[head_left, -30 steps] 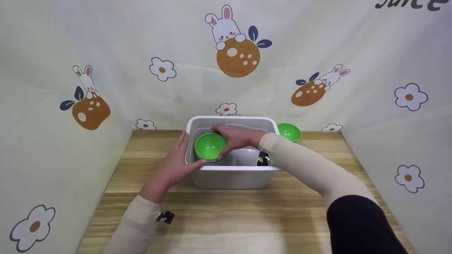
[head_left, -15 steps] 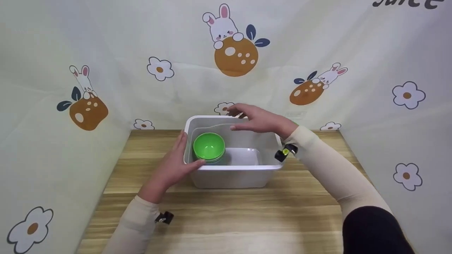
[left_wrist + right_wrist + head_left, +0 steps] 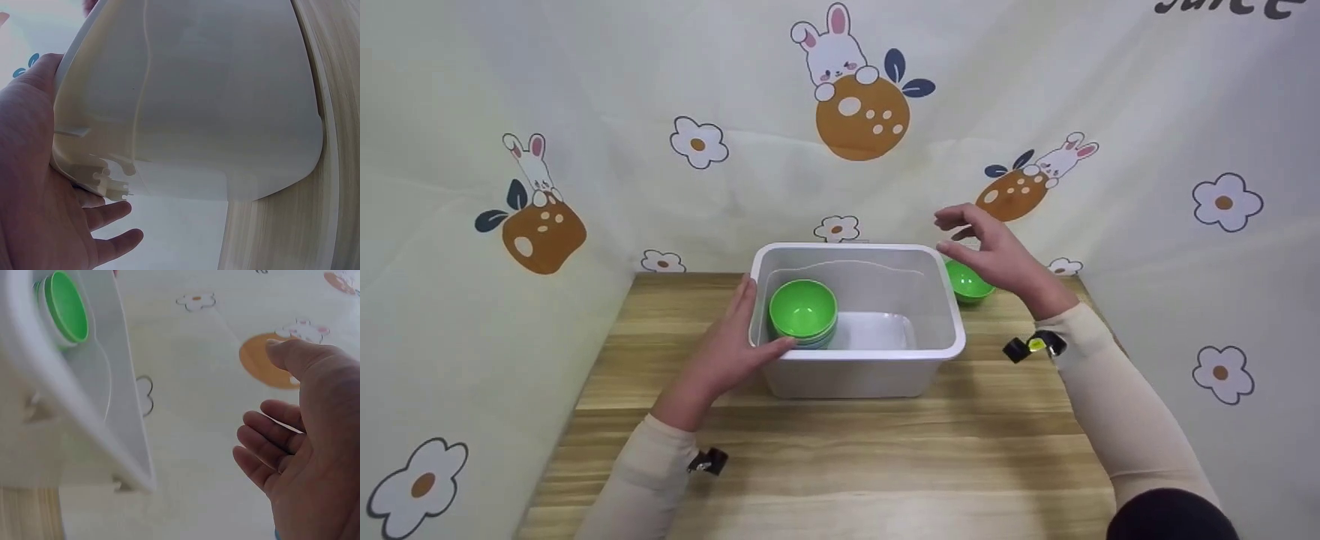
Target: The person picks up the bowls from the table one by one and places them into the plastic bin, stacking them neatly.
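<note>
A white plastic bin (image 3: 847, 377) stands on the table, its top uncovered. Inside, at its left end, sits a stack of bowls with a green bowl (image 3: 803, 307) on top; paler bowls show beneath. My left hand (image 3: 718, 355) rests on the bin's left front corner, thumb along the front rim and fingers extended along the left side. In the left wrist view, the fingers (image 3: 109, 216) lie straight and spread beside the bin. My right hand (image 3: 997, 251) hovers right of the bin, fingers loosely bent and holding nothing. Just below it, another green bowl (image 3: 971, 286) stands on the table, partly hidden.
The wood-grain table (image 3: 840, 465) extends in front of the bin. A printed cloth (image 3: 765, 195) with rabbits, oranges and flowers hangs behind and along both sides. Small black cameras (image 3: 709, 460) are worn on both wrists.
My right hand has let go of the stacked green bowl, risen out of the bin and moved right, over the other green bowl. My left hand has stayed at the corner.
</note>
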Motion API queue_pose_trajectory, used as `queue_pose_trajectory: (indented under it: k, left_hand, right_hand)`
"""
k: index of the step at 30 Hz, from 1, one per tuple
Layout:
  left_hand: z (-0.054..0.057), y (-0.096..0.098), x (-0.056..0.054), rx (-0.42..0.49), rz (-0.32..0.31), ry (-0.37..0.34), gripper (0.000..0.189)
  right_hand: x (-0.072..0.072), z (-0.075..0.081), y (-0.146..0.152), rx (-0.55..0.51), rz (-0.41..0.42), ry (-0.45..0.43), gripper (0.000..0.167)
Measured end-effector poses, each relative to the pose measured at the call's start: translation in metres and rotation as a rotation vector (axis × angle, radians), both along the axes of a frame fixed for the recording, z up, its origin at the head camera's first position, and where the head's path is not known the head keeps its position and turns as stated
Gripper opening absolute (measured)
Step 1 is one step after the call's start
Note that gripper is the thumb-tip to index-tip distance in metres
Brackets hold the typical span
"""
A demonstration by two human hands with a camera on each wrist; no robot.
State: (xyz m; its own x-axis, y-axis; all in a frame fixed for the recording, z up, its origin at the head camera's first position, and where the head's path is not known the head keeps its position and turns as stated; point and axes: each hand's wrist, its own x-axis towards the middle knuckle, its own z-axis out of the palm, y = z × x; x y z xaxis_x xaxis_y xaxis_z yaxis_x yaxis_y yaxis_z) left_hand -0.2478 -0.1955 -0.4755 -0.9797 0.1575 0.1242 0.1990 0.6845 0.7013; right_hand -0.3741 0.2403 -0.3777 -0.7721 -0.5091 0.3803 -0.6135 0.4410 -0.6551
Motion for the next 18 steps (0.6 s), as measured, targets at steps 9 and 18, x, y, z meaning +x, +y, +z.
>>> queue_pose_trajectory:
  k: [9,18]
  left_hand:
    - [-0.002,0.001,0.000,0.000,-0.004,0.021,0.125]
    - [-0.002,0.000,0.000,0.014,-0.010,0.027,0.127]
  right_hand:
    - [0.001,-0.044,0.032,-0.129,-0.223,0.025,0.050]
    - [-0.022,-0.078,0.061,-0.158,-0.330,-0.008,0.052]
